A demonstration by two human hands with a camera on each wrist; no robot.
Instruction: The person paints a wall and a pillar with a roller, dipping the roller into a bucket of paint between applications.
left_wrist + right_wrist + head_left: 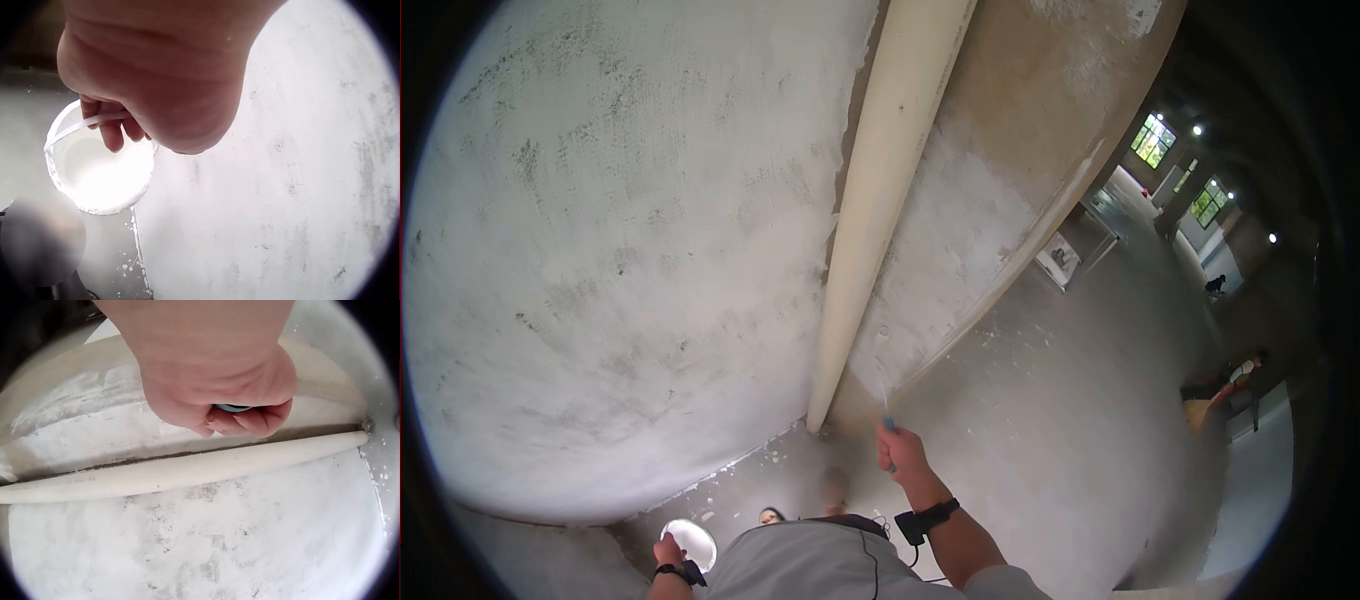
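Beside the wall (620, 250), left hand (162, 69) holds a white-paint bucket (103, 210); right hand (212, 381) grips a blue handle (234, 408).

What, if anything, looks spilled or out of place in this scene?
White splashes lie on the floor below the bucket of white paint, which the left hand holds by its handle, at the foot of the wall. They look like spilled drips. Nothing else stands out.

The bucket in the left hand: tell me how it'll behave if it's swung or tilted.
The bucket hangs from a thin handle held by the left hand, so it probably swings freely. White paint lies open inside, so tilting would likely spill it. It looks small, so probably light.
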